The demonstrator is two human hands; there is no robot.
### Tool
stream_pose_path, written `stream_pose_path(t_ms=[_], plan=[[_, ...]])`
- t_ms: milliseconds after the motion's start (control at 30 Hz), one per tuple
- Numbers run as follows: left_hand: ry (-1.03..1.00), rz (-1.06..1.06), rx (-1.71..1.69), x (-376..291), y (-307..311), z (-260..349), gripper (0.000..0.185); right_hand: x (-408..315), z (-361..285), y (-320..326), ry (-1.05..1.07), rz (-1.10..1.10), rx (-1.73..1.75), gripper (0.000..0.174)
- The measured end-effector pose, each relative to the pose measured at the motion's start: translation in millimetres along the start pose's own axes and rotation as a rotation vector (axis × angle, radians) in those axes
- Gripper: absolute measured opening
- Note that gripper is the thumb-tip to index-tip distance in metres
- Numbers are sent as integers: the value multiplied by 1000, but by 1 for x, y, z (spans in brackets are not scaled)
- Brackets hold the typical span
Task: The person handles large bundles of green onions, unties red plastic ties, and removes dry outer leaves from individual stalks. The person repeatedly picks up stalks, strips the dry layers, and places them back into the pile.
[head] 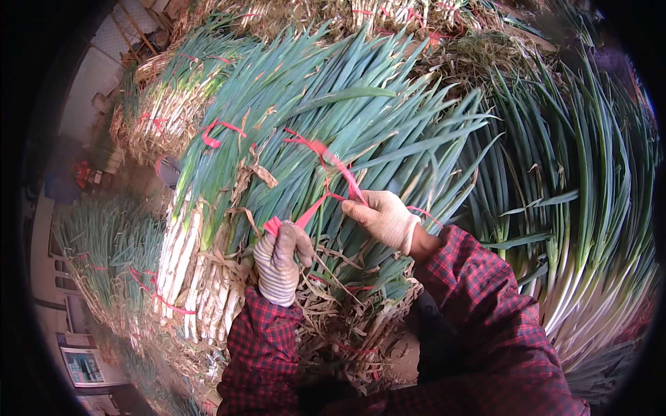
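Both my hands wear pale knitted gloves and grip a red plastic tie strip (pixel 312 210) over a bundle of long green onions (pixel 307 151). My left hand (pixel 283 260) pinches one end of the strip between thumb and fingers. To its right, my right hand (pixel 384 216) holds another length, which runs up and left over the green leaves. The strip crosses itself between the two hands. White stalks (pixel 179 260) of the bundle lie at the lower left, with a second red tie (pixel 174 307) around them. A further red tie (pixel 213 134) sits higher on the leaves.
Loose green onions (pixel 567 218) lie at the right, their white ends towards me. Tied bundles stand at the upper left (pixel 171 109), the far left (pixel 109 249) and along the top (pixel 312 15). Dry roots and husks (pixel 484 57) are heaped behind.
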State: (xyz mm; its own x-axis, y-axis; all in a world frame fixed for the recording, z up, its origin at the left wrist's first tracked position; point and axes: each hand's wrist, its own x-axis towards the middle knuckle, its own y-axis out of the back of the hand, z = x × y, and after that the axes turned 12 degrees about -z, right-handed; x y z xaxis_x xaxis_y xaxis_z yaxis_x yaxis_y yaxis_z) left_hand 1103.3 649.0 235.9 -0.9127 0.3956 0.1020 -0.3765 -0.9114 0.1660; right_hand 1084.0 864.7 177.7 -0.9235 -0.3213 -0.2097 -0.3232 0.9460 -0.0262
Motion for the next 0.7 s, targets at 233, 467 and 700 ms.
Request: stream_pose_path(t_ms=[233,467,700], plan=[[89,150,-585,23,12,-28,45,-24,5,-20,92,113,214,27],[-142,-155,75,31,85,19,38,-26,0,43,9,188,-26,29],[495,328,1162,45,269,-10,57,9,-77,22,374,352,-409,29]])
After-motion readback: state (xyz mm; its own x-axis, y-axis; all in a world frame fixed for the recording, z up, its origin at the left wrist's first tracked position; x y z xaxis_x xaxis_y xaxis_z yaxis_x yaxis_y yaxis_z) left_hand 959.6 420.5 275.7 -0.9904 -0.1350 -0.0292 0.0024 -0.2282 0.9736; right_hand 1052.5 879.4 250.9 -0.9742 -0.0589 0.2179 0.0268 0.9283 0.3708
